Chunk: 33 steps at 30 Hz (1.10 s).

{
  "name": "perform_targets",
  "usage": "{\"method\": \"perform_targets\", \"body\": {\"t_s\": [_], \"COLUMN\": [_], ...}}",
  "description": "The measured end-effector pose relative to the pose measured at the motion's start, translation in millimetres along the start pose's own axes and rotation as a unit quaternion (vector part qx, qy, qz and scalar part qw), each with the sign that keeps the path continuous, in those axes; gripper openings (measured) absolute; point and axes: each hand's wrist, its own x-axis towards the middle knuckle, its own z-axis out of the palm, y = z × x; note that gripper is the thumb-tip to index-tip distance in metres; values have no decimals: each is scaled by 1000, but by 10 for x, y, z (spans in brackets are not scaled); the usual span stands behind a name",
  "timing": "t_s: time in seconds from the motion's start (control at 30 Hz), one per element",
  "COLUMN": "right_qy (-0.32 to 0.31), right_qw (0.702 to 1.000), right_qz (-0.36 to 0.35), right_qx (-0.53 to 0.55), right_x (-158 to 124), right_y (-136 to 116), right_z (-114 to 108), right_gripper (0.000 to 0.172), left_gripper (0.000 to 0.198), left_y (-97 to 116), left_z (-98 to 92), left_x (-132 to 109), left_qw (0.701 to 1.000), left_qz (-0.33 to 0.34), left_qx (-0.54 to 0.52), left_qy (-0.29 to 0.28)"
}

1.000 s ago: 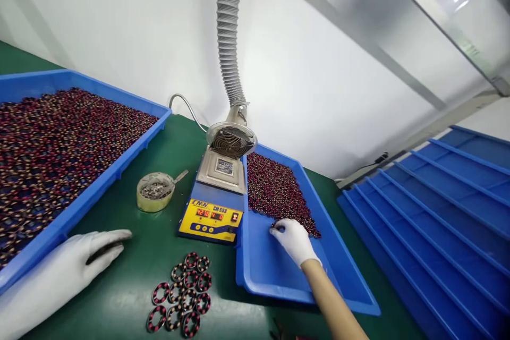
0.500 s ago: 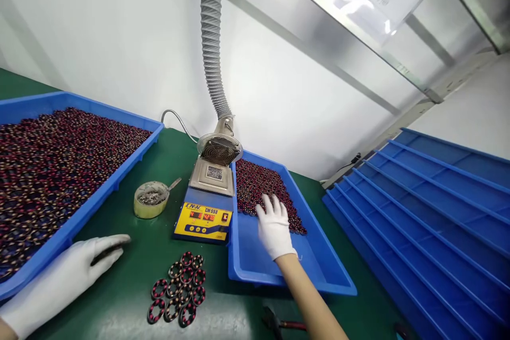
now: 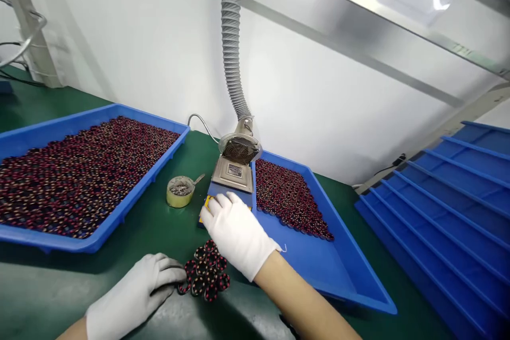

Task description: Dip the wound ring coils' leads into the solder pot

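My left hand, in a white glove, rests low on the bench. Its thumb and fingers are bent but apart, and the fingertips touch the left side of a cluster of small rings. These rings are dark with red and tan segments, like small wound coils. My white-gloved right hand is above and behind the cluster, in front of the soldering pot. Its fingers are loosely bent and slightly spread, with nothing visible in them. The hand covers most of the pot's yellow front panel, and its palm side is hidden.
A blue tray full of similar rings lies left, another partly filled blue tray right. A small yellowish tub of grey scraps holds a spoon-like tool. A grey duct hangs over the pot. Blue trays lean at far right.
My right hand has left the right tray and moved left, in front of the pot. My left hand has come right to the rings, which are now bunched closer. The view has shifted left.
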Motion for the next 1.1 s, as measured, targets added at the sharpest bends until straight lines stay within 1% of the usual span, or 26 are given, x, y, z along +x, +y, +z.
{"method": "perform_targets", "body": {"t_s": [0.03,0.07,0.1,0.13,0.17,0.2,0.23,0.3,0.33,0.37,0.4,0.43,0.47,0.53,0.63,0.67,0.73,0.8,0.83,0.9,0.93,0.97,1.0,1.03,1.07,1.1], "right_qy": [11,39,87,156,241,323,396,511,557,594,622,639,644,630,582,566,535,497,473,429,413,400,391,383,374,369], "right_qw": [1000,998,990,971,936,884,821,683,623,576,544,526,517,515,538,547,565,591,606,626,626,621,609,588,556,513], "right_qz": [12,33,63,104,151,195,232,261,262,263,268,279,293,312,322,329,333,313,300,286,291,296,293,281,259,230], "right_qx": [17,46,89,146,209,274,339,451,482,496,495,487,481,491,519,523,532,553,565,585,594,606,625,655,696,740], "right_x": [-3,-25,-65,-120,-186,-257,-327,-445,-486,-515,-532,-542,-545,-544,-541,-542,-541,-525,-505,-436,-390,-340,-290,-244,-206,-178], "right_y": [6,15,22,25,24,18,10,-5,-8,-6,1,10,20,30,1,-15,-35,-15,12,83,118,146,164,171,168,157], "right_z": [-53,-102,-146,-185,-218,-245,-267,-305,-321,-337,-350,-361,-368,-375,-365,-354,-309,-222,-163,-35,24,72,106,124,128,121], "right_gripper": [10,11,13,14,16,18,20,23,23,22,20,17,15,13,14,15,16,19,20,23,24,25,25,26,26,25], "left_gripper": [30,29,30,31,32,35,37,37,34,30,27,26,26,29,34,31,17,4,4,5,6,8,11,12,12,12], "left_y": [18,28,32,34,36,39,43,58,68,80,94,111,131,179,242,249,236,219,228,314,395,498,616,741,862,971], "left_z": [11,22,33,43,50,53,53,44,35,26,16,7,-2,-12,-7,-8,-42,-156,-248,-481,-605,-721,-819,-893,-940,-962], "left_x": [16,29,40,49,56,64,72,91,102,112,122,132,140,159,220,257,359,489,559,698,763,823,879,928,973,1014], "left_qw": [1000,1000,999,999,998,997,996,996,995,994,994,993,991,989,983,980,973,966,962,954,949,943,935,925,911,892], "left_qz": [-1,2,6,10,15,17,18,16,17,17,16,14,12,7,-6,-12,-22,-28,-32,-38,-39,-36,-29,-14,10,43], "left_qx": [5,16,30,45,59,71,79,90,97,104,112,121,130,150,186,201,230,256,265,275,276,275,272,269,265,261], "left_qy": [4,11,17,23,26,27,25,18,14,10,9,8,9,8,9,10,16,34,52,110,147,186,225,267,315,367]}}
